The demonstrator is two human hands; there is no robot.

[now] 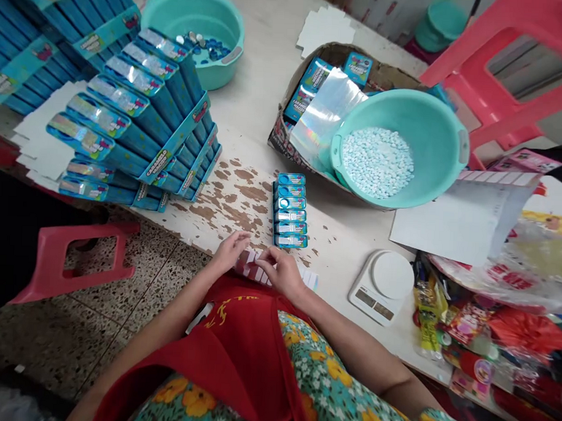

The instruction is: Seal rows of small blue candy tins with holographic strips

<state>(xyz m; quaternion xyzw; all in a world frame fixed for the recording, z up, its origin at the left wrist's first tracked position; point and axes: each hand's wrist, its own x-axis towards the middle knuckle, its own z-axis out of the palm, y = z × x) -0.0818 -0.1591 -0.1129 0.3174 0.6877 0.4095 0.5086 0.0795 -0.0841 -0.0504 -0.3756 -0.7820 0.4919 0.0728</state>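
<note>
My left hand (230, 248) and my right hand (283, 273) meet at the table's near edge over a flat strip of small white and pink cards (260, 272). Both hands have fingers curled onto the strip and pinch it. Just beyond the hands stands a short row of small blue boxes (290, 211), stacked side by side on the worn white table (247, 111).
A teal basin of white pellets (394, 150) sits at right in front of a cardboard box of blue packs (313, 82). A tall stack of blue display boxes (137, 113) fills the left. A white scale (383, 286), candy wrappers (489, 328), red stools (71, 258).
</note>
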